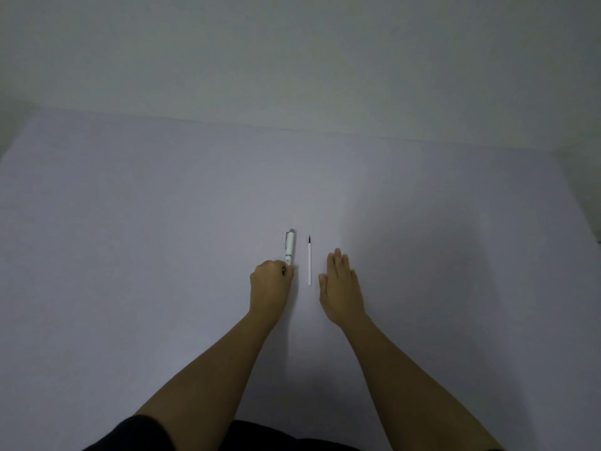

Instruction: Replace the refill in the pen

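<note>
A white pen (290, 245) with a grey cap end and a clip lies on the table, pointing away from me. My left hand (270, 284) is curled over the pen's near end, with the fingertips closed on it. Just to the right of the pen lies a thin white refill (309, 265), its dark tip pointing away. To the right of the refill, my right hand (341, 284) rests flat on the table with its fingers stretched out, a small gap apart from the refill and holding nothing.
The pale grey table (162, 222) reaches to a plain wall (292, 60) at the back. Its right edge (582, 203) shows at the far right. My dark clothing (227, 437) fills the bottom of the view.
</note>
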Action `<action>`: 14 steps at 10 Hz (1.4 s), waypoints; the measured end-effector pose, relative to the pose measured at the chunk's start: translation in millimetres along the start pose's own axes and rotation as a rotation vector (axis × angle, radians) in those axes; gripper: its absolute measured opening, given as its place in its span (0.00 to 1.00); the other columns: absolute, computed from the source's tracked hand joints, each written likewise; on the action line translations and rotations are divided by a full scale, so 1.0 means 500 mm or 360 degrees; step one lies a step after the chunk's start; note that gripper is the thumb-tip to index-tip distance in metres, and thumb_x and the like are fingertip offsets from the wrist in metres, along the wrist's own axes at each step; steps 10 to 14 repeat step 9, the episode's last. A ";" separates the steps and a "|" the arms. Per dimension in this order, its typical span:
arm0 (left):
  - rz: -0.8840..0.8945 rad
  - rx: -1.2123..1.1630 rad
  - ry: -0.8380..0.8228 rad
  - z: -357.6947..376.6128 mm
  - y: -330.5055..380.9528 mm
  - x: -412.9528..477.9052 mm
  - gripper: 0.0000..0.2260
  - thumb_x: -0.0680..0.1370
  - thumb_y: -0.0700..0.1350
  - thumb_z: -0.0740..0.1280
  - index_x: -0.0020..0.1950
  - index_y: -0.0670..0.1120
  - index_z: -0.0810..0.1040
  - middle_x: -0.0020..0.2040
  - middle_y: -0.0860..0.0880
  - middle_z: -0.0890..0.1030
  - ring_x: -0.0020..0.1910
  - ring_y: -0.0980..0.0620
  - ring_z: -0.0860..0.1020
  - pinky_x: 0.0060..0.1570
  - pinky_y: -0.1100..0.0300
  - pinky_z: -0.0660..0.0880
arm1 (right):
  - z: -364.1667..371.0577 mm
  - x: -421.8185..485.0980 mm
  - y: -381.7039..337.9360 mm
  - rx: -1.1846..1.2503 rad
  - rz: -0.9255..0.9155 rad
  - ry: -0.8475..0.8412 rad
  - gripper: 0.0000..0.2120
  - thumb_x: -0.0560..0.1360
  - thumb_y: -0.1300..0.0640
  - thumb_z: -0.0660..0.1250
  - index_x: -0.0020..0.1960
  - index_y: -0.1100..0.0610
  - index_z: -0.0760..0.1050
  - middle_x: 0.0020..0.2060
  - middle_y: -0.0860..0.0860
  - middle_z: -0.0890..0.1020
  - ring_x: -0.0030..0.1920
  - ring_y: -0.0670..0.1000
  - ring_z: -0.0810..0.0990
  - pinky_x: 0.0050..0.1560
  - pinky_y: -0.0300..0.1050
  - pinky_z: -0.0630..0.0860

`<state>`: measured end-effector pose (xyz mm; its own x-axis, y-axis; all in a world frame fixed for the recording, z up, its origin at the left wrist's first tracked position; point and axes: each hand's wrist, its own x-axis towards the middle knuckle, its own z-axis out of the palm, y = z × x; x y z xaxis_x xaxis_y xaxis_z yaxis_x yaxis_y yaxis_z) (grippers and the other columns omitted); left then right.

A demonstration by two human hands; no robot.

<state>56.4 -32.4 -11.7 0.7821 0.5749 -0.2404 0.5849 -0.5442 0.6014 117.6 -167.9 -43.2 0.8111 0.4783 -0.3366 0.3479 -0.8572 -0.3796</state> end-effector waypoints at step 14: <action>0.0073 0.0206 -0.0024 -0.013 0.014 0.006 0.16 0.79 0.49 0.61 0.51 0.36 0.76 0.46 0.36 0.79 0.42 0.40 0.78 0.43 0.50 0.74 | -0.007 0.005 0.004 -0.0081 -0.0149 0.0189 0.26 0.81 0.54 0.49 0.75 0.63 0.48 0.77 0.58 0.50 0.77 0.54 0.48 0.76 0.48 0.46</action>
